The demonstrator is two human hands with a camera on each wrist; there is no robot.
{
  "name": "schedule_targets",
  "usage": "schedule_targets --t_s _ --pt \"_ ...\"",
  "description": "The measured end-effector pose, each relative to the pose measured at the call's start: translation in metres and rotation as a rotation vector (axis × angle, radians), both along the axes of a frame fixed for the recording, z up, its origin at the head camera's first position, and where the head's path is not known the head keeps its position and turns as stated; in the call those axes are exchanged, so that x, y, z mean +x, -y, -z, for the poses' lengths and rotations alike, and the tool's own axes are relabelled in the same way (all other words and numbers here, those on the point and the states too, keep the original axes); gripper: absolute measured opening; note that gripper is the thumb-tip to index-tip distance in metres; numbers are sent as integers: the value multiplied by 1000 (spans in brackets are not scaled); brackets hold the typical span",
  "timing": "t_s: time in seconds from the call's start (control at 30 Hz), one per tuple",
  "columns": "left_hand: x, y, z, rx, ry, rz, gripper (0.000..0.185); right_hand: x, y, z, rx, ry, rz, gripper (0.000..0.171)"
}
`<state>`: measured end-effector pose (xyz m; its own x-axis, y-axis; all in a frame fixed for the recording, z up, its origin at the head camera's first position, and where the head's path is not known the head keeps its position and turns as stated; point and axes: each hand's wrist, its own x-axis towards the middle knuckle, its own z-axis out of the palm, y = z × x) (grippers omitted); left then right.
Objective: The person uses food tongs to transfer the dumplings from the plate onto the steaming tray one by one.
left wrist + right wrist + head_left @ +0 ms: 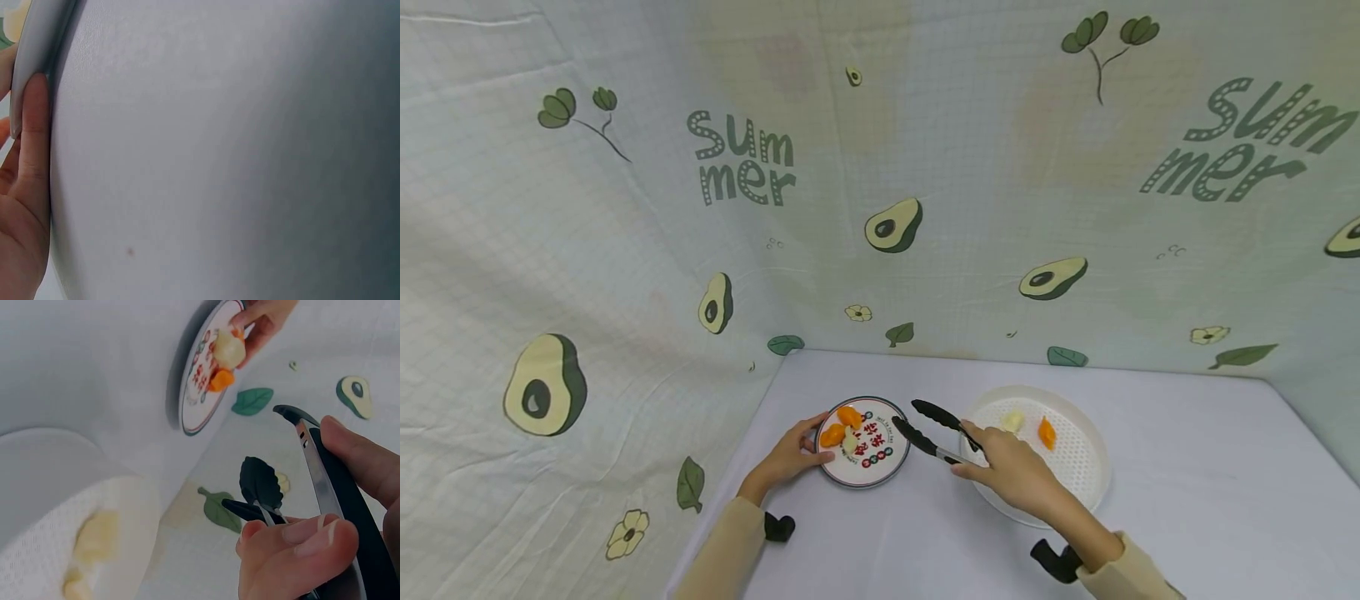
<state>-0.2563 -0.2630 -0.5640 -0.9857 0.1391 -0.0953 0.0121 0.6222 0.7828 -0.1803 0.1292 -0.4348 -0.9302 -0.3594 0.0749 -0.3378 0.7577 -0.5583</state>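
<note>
Head view: the left hand holds the edge of a small round plate, with its thumb on the rim. The right hand grips a pair of black and silver tongs. The tips of the tongs are apart, with nothing between them, and they point toward the small plate. On that plate are two orange bits and a pale yellow bit, near the left hand. Red writing is on the plate too.

A big white tray with a bumpy middle is on the worktop, partly under the right hand. In it are another pale bit and one orange lump, a little apart. Behind the worktop hangs a pale cloth with avocados, leaves and "summer" on it.
</note>
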Motion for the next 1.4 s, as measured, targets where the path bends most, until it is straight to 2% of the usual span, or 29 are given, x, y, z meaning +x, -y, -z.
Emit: schedule_targets --t_s 0.23,0.43,0.67,0.83,1.0,1.2,1.4 --pt "-2 2 1 -1 -12 9 80 -3 30 14 -24 67 3 75" --pt "-2 3 0 -16 1 -12 81 -3 51 24 24 54 -41 76" --pt "0 1 -2 -8 2 -20 80 -4 72 38 62 53 -51 78" --pt "-1 1 0 -9 4 -25 80 -5 85 45 75 43 -45 76" --pt "-1 2 3 0 0 -17 80 -7 97 55 80 52 -19 75" --pt "1 2 1 18 4 4 80 -10 107 65 85 73 9 75" --pt "-2 3 2 2 -15 39 80 -11 111 70 102 47 11 73"
